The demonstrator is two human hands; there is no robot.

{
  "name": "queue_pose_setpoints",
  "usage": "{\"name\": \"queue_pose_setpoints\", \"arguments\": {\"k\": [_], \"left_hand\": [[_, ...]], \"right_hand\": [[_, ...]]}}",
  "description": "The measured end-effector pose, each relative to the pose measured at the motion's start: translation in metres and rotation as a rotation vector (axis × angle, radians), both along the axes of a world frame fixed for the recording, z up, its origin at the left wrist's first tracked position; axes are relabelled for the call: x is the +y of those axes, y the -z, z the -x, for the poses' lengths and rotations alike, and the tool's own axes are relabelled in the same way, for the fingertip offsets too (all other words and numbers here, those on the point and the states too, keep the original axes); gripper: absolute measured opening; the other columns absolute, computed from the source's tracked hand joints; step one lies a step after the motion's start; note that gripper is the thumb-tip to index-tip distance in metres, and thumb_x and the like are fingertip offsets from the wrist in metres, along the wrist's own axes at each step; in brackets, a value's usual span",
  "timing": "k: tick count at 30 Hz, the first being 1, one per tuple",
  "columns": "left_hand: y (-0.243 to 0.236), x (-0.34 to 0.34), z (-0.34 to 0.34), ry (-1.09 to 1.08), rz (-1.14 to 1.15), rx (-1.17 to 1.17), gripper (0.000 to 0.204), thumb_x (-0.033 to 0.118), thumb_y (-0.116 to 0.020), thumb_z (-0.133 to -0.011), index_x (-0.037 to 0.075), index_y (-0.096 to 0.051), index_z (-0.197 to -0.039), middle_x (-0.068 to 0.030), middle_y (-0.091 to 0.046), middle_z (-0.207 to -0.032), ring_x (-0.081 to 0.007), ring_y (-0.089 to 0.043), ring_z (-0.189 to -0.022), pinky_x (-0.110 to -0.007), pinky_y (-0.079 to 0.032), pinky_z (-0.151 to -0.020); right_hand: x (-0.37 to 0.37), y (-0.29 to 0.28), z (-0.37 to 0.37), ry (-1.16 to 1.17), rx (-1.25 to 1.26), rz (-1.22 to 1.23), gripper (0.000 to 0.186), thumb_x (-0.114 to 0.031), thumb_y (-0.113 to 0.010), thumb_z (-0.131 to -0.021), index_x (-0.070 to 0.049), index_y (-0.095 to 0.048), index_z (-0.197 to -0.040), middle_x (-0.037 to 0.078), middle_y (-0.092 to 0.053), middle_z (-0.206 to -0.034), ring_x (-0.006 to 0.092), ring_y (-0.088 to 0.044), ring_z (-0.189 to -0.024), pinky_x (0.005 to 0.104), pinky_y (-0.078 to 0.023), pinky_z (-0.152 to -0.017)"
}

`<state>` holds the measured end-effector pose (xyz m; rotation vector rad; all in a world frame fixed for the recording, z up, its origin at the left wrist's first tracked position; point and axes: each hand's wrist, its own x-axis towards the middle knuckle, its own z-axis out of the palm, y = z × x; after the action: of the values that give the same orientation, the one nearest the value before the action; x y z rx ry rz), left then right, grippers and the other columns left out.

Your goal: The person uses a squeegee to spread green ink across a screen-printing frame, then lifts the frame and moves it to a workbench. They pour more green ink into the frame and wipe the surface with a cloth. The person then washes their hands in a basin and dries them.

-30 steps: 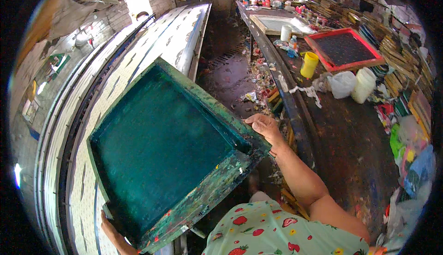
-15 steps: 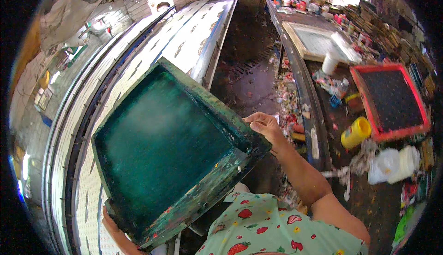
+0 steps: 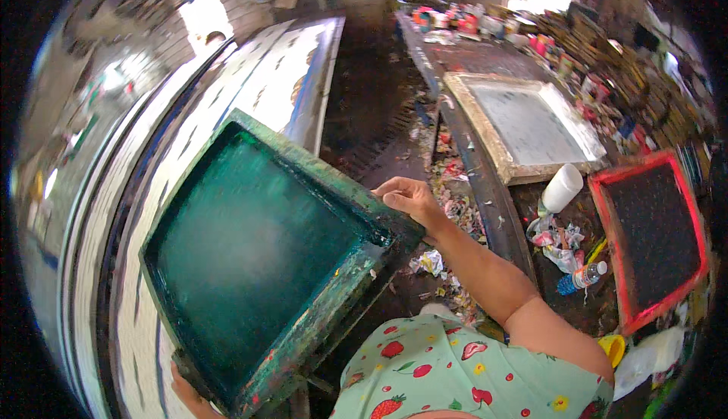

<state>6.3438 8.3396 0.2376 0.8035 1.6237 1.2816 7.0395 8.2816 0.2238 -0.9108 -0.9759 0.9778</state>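
Observation:
A green screen-printing frame (image 3: 250, 244), its wooden sides caked with old ink, is held up tilted in front of me. My right hand (image 3: 410, 200) grips its right edge, fingers over the top of the wood. At the lower left corner my left hand (image 3: 189, 392) wraps round the frame, most of its fingers hidden behind it. Dark green mesh with a pale sheen fills the inside. Part of the long printing table is covered by the frame.
Left of me runs a long table (image 3: 265, 62) with white printed sheets. On the right bench lie a pale wooden screen frame (image 3: 485, 150), a red screen frame (image 3: 626, 313), a white bottle (image 3: 562, 188) and a small plastic bottle (image 3: 582, 277). Scraps litter the floor between.
My view has turned toward the right bench, so its frames and bottles show more fully. Both hands keep hold of the green frame, which sits slightly further left in view.

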Motion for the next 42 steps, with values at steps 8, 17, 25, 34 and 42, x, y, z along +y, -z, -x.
{"name": "queue_pose_setpoints", "arguments": {"k": [8,17,25,34,42], "left_hand": [[-0.019,0.273,-0.241,0.135,-0.055,0.072,0.058,0.046,-0.056,-0.112,-0.004,-0.074,-0.134,-0.0129,-0.077,-0.113,-0.0261,-0.074,-0.09,-0.042,-0.061,-0.086],[-0.058,0.518,-0.496,0.153,-0.154,0.144,0.058,0.047,-0.059,-0.111,-0.005,-0.075,-0.132,-0.0118,-0.077,-0.111,-0.0242,-0.072,-0.091,-0.04,-0.059,-0.087],[-0.091,0.764,-0.714,0.268,-0.317,0.188,0.059,0.048,-0.062,-0.11,-0.006,-0.076,-0.13,-0.0108,-0.076,-0.11,-0.0225,-0.07,-0.092,-0.038,-0.058,-0.088],[-0.137,1.041,-1.043,0.694,-0.546,0.162,0.059,0.048,-0.065,-0.109,-0.007,-0.077,-0.127,-0.0098,-0.076,-0.109,-0.0206,-0.069,-0.092,-0.037,-0.057,-0.088],[-0.227,1.063,-1.402,1.306,-0.653,0.164,0.057,0.047,-0.067,-0.108,-0.006,-0.079,-0.124,-0.0055,-0.077,-0.109,-0.0186,-0.068,-0.093,-0.035,-0.055,-0.088]], "right_hand": [[0.175,0.033,-0.193,0.137,-0.064,-0.035,0.03,-0.024,-0.082,-0.103,-0.002,-0.076,-0.124,0.008,-0.081,-0.123,0.0134,-0.074,-0.113,0.0333,-0.058,-0.103],[0.366,0.048,-0.398,0.138,0.189,-0.123,0.031,-0.021,-0.085,-0.101,-0.004,-0.075,-0.125,0.007,-0.079,-0.125,0.0148,-0.074,-0.113,0.0342,-0.058,-0.104],[0.484,0.044,-0.584,0.311,-0.082,-0.174,0.062,-0.019,-0.083,-0.101,0.001,-0.06,-0.156,0.012,-0.075,-0.136,0.0169,-0.067,-0.125,0.0356,-0.05,-0.114],[0.498,0.062,-0.701,0.981,-0.061,0.068,0.076,-0.038,-0.075,-0.101,-0.002,-0.054,-0.164,0.017,-0.057,-0.166,0.0252,-0.047,-0.157,0.0425,-0.03,-0.132],[0.475,0.073,-0.739,1.327,0.203,-0.14,0.066,-0.033,-0.069,-0.103,0.003,-0.059,-0.158,0.013,-0.066,-0.156,0.0244,-0.057,-0.147,0.0413,-0.034,-0.128]]}}
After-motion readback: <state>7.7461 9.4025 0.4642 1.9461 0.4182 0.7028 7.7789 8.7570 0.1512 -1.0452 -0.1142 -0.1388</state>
